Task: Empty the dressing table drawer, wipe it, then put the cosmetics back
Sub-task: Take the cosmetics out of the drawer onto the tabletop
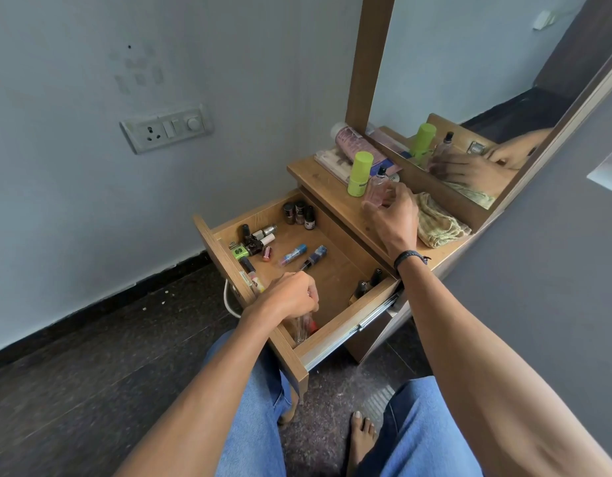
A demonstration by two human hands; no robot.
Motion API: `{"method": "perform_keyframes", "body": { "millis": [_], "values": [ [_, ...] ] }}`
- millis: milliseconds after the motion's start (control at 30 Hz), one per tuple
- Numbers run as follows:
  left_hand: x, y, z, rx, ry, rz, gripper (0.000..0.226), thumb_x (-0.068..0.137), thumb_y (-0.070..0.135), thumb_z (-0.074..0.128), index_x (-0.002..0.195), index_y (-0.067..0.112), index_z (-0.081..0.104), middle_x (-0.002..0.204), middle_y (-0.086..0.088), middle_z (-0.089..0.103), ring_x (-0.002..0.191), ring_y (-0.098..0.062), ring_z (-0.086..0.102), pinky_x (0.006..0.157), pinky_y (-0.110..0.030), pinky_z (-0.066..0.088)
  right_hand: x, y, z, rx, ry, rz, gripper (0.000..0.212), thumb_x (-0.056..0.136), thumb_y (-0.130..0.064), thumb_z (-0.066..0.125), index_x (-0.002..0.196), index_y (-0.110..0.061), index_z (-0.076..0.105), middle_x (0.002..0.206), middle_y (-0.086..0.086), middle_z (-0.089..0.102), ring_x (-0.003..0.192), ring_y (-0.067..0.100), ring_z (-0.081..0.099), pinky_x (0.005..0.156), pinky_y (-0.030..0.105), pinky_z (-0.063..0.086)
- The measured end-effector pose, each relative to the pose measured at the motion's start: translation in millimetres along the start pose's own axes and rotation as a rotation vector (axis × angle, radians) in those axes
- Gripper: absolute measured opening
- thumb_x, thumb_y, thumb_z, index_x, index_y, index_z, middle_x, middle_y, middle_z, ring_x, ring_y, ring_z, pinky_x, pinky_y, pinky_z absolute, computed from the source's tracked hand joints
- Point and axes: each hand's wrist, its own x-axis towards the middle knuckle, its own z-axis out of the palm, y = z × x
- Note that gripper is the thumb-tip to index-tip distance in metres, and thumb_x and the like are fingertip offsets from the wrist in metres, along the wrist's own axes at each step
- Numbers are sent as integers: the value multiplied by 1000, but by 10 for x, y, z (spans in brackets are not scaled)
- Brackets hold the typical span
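Left hand [290, 295] grip: pinching clear glass vial [301, 328]
Vial: likely light, slick, breakable (take its neck)
Right hand [391, 210] grip: cannot tell

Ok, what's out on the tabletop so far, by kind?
Upright bottles: 2 (green-capped bottle; pink perfume bottle, gripped by the right hand)
Tubes: 1 (pink tube, lying down)
Packs: 1 (flat clear pack)
Cloths: 1 (yellowish cloth)
Total: 5. A small item behind the perfume bottle is unclear.
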Motion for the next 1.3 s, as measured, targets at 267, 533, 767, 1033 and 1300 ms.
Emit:
{"method": "perform_keyframes", "body": {
  "millis": [267, 533, 767, 1033, 1300],
  "values": [
    [-121, -1, 49, 84, -97, 32, 30, 88, 45, 71, 106, 25, 59, 110, -3, 64, 100, -24, 59, 80, -40, 48, -4, -5, -1, 4, -5, 10, 50, 76, -31, 77, 122, -19, 61, 123, -2, 64, 108, 15, 60, 95, 36, 51],
    [-149, -37, 1, 117, -136, 17, 68, 92, 47, 68, 150, 24, 41, 143, -11, 48, 128, -30, 50, 104, -44, 42, 0, -7, -2, 10, -12, 14, 46, 75, -30, 78, 118, -21, 61, 118, -2, 65, 106, 17, 62, 95, 41, 52],
    [-193, -18, 6, 140, -75, -5, 60, 94, 48, 64, 143, 19, 46, 133, -10, 47, 105, -23, 54, 83, -36, 44, -13, -25, -10, 15, -14, 15, 42, 76, -29, 76, 115, -22, 62, 114, -4, 65, 102, 14, 61, 91, 37, 52],
    [-9, 10, -169, -2, 166, 21, 34, 90, 54, 63, 97, 20, 59, 101, -1, 61, 83, -15, 63, 69, -30, 51, -10, -28, -14, 6, -16, 8, 45, 78, -28, 77, 120, -19, 61, 118, -2, 65, 103, 14, 59, 91, 33, 49],
    [463, 531, -875, -251, 648, 169, 40, 92, 40, 68, 114, 7, 67, 67, 8, 54, 47, -1, 42, 36, -15, 33, 6, -33, 4, 56, -9, 39, 37, 77, -29, 74, 112, -27, 61, 113, -4, 70, 102, 15, 65, 94, 41, 54]
  ]
}}
